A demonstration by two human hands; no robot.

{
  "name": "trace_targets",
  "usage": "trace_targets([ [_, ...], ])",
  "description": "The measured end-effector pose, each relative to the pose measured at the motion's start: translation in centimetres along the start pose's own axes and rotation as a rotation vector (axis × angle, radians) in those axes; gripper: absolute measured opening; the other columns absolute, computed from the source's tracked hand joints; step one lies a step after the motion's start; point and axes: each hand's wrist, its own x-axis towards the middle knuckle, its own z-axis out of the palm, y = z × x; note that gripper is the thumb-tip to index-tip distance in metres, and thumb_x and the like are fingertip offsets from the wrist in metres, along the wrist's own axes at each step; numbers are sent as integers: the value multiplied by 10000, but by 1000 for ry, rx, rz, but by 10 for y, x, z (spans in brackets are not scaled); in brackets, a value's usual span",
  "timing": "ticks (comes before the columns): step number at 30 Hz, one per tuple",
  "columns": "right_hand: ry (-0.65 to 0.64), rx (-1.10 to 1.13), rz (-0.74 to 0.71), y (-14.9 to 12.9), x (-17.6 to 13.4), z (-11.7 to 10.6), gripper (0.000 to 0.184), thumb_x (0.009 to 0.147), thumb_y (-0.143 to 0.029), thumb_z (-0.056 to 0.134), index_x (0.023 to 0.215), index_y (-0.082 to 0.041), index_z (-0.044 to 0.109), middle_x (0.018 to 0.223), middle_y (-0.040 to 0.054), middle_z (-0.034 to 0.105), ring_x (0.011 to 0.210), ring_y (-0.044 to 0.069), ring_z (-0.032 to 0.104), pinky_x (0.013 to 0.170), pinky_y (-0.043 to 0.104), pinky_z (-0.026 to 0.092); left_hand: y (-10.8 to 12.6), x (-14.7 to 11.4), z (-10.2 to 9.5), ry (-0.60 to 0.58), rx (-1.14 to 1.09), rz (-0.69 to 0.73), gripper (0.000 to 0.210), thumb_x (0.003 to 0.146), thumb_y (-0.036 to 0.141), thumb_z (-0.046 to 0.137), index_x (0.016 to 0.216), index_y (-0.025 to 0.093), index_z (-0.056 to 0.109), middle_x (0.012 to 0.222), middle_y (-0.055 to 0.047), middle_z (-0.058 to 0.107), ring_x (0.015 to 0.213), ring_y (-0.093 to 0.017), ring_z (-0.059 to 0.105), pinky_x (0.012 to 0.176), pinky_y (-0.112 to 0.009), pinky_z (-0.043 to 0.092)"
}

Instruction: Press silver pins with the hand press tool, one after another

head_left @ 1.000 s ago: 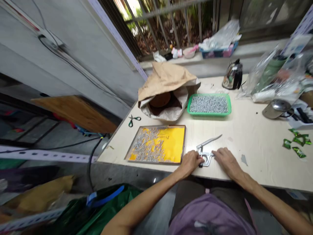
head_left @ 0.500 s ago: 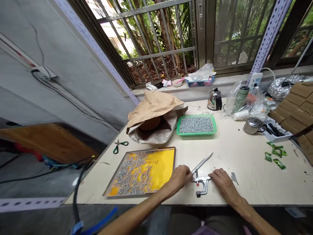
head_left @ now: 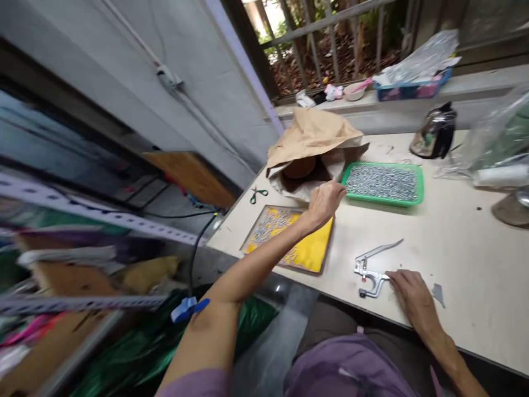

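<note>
My left hand [head_left: 325,204] is raised over the table beside the green tray [head_left: 419,184], its fingers pinched together. Whether something small sits in that pinch I cannot make out. Many small silver metal pieces [head_left: 382,182] fill the green tray. Below my left arm lies a shallow tray [head_left: 328,245] with a yellow base and more silver pieces [head_left: 268,225], partly covered by the arm. Hand-press pliers [head_left: 375,281] of silver metal, with a C-shaped jaw and the lever raised, lie on the table. My right hand [head_left: 413,295] rests there with its fingers closed on their right end.
A brown paper bag [head_left: 314,132] lies open behind the yellow tray, with green-handled scissors [head_left: 258,194] to its left. A kettle [head_left: 433,132] stands at the back, and a plastic bag [head_left: 496,143] is at the right. A grey scrap [head_left: 438,295] lies near my right hand.
My left hand has left the pliers and moved up and away to beside the green tray. My right hand stays at the pliers. The view has swung left and down.
</note>
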Motion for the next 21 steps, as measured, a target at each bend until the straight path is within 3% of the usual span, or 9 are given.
trace_targets([
  [3,24,21,-40,3,2,4,241,967,-221,418,1052,-196,642,871,70,638,816,210,552,731,332,466,-64,-35,4,-93,124,-202,259,924,222,465,920,147,713,938,-96,692,911,-210,625,770,-272,436],
  [6,53,26,-52,3,2,5,273,977,-243,393,1043,-206,655,859,73,630,799,208,552,706,325,452,-109,-61,23,-182,166,-291,271,897,155,445,883,143,715,951,-105,685,890,-209,617,788,-289,441],
  [9,68,12,-57,2,2,5,296,983,-263,378,1036,-206,664,846,76,625,789,207,551,681,320,440,-129,-68,49,-174,137,-251,252,876,142,470,925,161,716,1006,-104,671,949,-219,593,830,-316,456],
  [12,41,-10,-48,3,1,5,315,987,-294,369,1037,-214,669,836,74,626,796,210,556,693,332,444,-139,-65,65,-62,119,-215,262,876,133,473,997,163,704,1030,-111,654,1031,-232,555,899,-345,451],
  [17,26,-13,-20,6,-2,7,332,977,-353,372,1058,-230,670,862,83,627,837,228,564,732,364,454,-179,-67,62,113,110,-377,302,932,175,399,1062,108,663,1103,-161,633,1087,-267,536,971,-406,422],
  [21,40,19,-13,9,-2,13,342,971,-385,371,1056,-235,667,843,78,618,819,227,557,753,366,453,-199,-76,66,21,78,-413,377,966,305,388,1193,86,596,1324,-191,551,1296,-302,432,1091,-454,325],
])
